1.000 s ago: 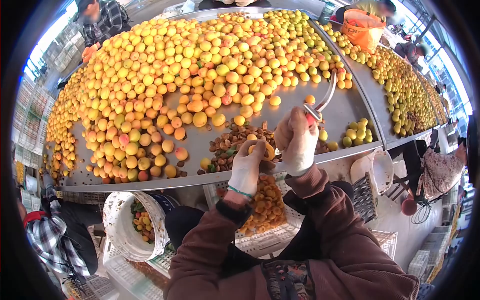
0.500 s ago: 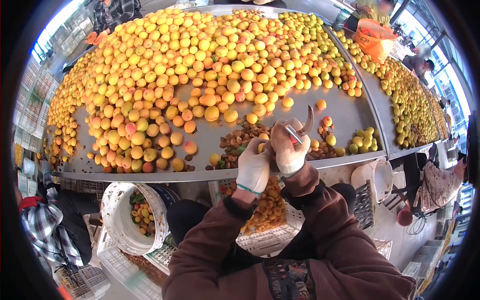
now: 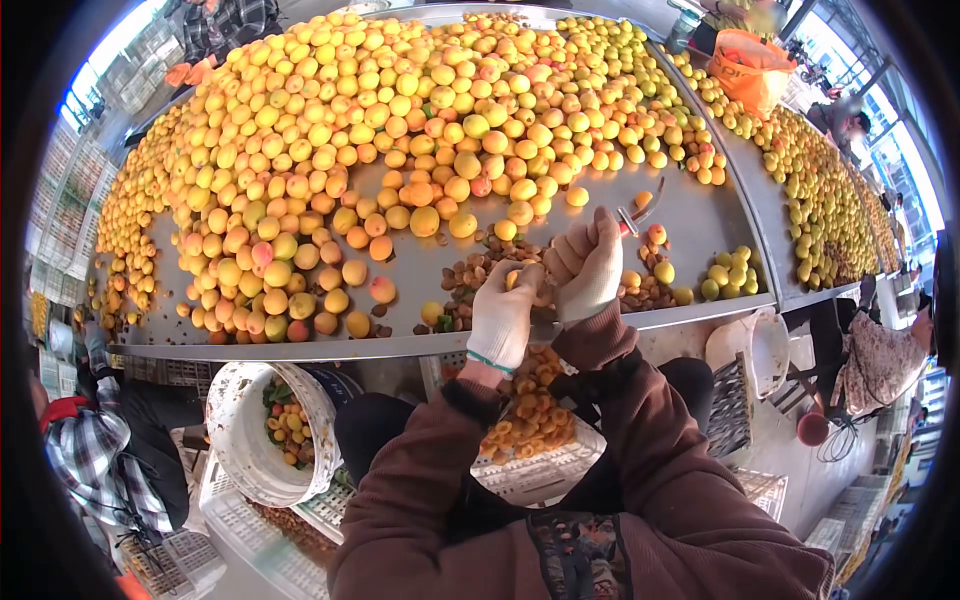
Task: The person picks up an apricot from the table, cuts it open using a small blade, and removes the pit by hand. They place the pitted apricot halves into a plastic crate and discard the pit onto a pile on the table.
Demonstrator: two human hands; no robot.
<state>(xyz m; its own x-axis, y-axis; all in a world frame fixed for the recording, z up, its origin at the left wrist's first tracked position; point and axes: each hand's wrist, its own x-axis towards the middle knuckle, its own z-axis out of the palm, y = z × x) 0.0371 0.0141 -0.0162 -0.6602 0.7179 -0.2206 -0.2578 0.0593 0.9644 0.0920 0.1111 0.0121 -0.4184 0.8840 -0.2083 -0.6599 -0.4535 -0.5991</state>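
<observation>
**Two gloved hands meet over one fruit, blade turned away**

The left hand (image 3: 503,312) is closed in a pinch around a yellow-orange fruit (image 3: 513,279), most of it hidden by the fingers; whether it is whole or cut, I cannot tell. The right hand (image 3: 588,270) is curled firmly around the red-handled curved knife (image 3: 627,221), whose blade points off toward half past one.

Handling the fruit well probably means a secure but light left pinch, since ripe flesh is likely to bruise. The knife is best kept tight in the right palm, its blade turned away from the left fingers as it is here, with both wrists steady and close.

The held fruit sits at the left hand's fingertips, at about nine o'clock from the right hand and near it. Taking both hands as the centre, the heap of fruit (image 3: 330,150) spreads over the bench (image 3: 700,215) from ten to one o'clock, brown pieces (image 3: 470,280) lie at nine, and a crate (image 3: 540,482) of orange cut fruit (image 3: 525,420) is below at six.
</observation>
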